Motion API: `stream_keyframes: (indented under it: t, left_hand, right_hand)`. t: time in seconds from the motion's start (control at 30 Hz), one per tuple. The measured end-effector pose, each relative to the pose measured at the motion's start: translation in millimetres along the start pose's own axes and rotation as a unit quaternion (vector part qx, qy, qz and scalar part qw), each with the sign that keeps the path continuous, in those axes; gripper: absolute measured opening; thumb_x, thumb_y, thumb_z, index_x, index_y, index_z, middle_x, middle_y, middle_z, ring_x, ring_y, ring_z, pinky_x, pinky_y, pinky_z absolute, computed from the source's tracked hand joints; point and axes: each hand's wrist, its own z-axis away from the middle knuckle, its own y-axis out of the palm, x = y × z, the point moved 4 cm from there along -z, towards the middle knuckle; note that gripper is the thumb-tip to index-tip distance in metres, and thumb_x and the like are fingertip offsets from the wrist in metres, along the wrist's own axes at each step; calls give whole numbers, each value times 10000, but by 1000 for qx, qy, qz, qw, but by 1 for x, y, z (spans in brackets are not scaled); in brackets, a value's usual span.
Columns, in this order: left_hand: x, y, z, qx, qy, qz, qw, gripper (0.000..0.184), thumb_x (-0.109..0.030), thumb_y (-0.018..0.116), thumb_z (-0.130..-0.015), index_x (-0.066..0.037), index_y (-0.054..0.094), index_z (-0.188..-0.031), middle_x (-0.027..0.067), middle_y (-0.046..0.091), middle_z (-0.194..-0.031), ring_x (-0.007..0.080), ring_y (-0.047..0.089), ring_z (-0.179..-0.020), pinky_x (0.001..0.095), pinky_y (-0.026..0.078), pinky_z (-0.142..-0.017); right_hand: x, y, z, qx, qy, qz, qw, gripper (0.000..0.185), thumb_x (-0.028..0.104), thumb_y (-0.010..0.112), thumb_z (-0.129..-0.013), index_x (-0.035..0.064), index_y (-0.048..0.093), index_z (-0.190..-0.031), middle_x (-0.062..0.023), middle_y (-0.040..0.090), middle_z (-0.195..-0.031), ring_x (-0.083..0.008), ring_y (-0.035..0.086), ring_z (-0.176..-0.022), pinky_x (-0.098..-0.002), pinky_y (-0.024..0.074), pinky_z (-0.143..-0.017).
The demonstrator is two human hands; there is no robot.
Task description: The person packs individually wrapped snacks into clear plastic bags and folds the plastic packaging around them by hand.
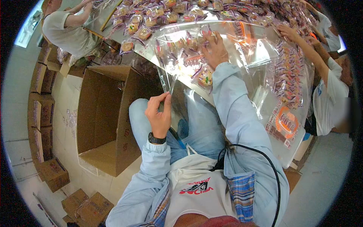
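Note:
My left hand [159, 113], with a black watch at the wrist, pinches the edge of a clear plastic bag [166, 77] near the table's front edge. Several small wrapped snacks [181, 47] lie in a row inside this bag. My right hand [216, 51] reaches over the bag with its fingers spread, touching the plastic beside the row. One wrapped snack [205, 76] with a green and red top sits just below my right hand. Orange print shows on the bag and on another plastic sheet [240, 32].
Many loose wrapped snacks [172, 17] cover the table's far side. A filled bag [289, 72] lies at the right. An open cardboard box [100, 113] stands left of my legs, closed boxes [55, 174] beyond. Co-workers [70, 32] are at both sides; one's hand [288, 32] reaches in.

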Motion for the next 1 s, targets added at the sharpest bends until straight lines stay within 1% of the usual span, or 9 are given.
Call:
stream_keyframes:
  t: [0.23, 0.33, 0.47, 0.57, 0.6, 0.77, 0.83, 0.9, 1.0]
  left_hand:
    - [3, 1, 3, 10, -12, -2, 1000, 100, -68, 751, -888, -8, 744, -968, 115, 719, -876, 236, 650, -792, 331, 496, -725]
    - [4, 1, 4, 9, -18, 1, 1000, 102, -67, 754, -882, -10, 745, -966, 116, 719, -877, 241, 648, -796, 335, 495, -730]
    - [1, -2, 3, 11, 3, -22, 1000, 103, -59, 757, -871, -15, 746, -964, 115, 715, -875, 257, 643, -820, 343, 490, -750]
    - [2, -6, 2, 9, 5, -29, 1000, 103, -53, 758, -865, -21, 746, -962, 113, 710, -873, 264, 633, -839, 354, 481, -765]
    - [1, -6, 2, 6, -1, -26, 1000, 103, -51, 758, -863, -22, 746, -961, 112, 709, -872, 265, 629, -845, 358, 478, -769]
    - [-5, -3, 0, -1, 31, -44, 999, 109, -75, 770, -854, -42, 751, -956, 82, 706, -858, 251, 618, -851, 368, 443, -830]
    - [-8, -1, 0, 1, 45, -57, 997, 112, -85, 774, -851, -48, 753, -954, 71, 706, -854, 250, 618, -851, 370, 431, -848]
    - [-10, -1, 0, -2, 54, -73, 996, 112, -92, 778, -848, -53, 754, -951, 63, 706, -851, 249, 619, -845, 371, 423, -859]
    - [-10, -3, -2, 6, 41, -65, 997, 119, -94, 782, -845, -52, 753, -952, 64, 711, -856, 249, 624, -846, 379, 428, -862]
  right_hand:
    - [-4, 4, 1, 18, 13, -4, 1000, 581, 335, 711, -891, 269, 528, -1438, -253, 344, -1563, -447, 486, -1336, -463, 466, -1069]
    - [-7, 11, -2, 4, -23, 134, 991, 619, 375, 709, -887, 308, 508, -1469, -245, 321, -1578, -413, 325, -1467, -572, 277, -1198]
    - [8, -4, 1, 3, -30, 72, 997, 729, 388, 704, -868, 250, 431, -1530, -214, 232, -1626, -379, 179, -1531, -596, 84, -1240]
    - [11, -10, 10, -40, -99, 98, 989, 718, 363, 707, -876, 201, 438, -1522, -239, 332, -1567, -426, 301, -1467, -611, 158, -1218]
    - [19, -18, 10, -34, -106, 99, 989, 724, 326, 715, -859, 219, 438, -1520, -192, 363, -1566, -400, 323, -1460, -599, 176, -1220]
    - [43, -27, 1, 100, -240, 106, 960, 731, 253, 733, -837, 223, 454, -1513, -105, 462, -1525, -351, 427, -1398, -574, 284, -1184]
    - [45, -17, -8, 80, -278, 153, 945, 680, 258, 742, -839, 207, 507, -1475, -113, 474, -1503, -338, 443, -1390, -544, 321, -1169]
    - [20, 8, -20, 96, -346, 130, 924, 586, 372, 722, -831, 209, 586, -1377, -48, 547, -1396, -305, 485, -1341, -530, 357, -1142]
    - [24, 6, -21, 103, -307, 111, 940, 434, 302, 717, -852, 176, 645, -1261, -26, 603, -1320, -279, 507, -1330, -547, 367, -1120]
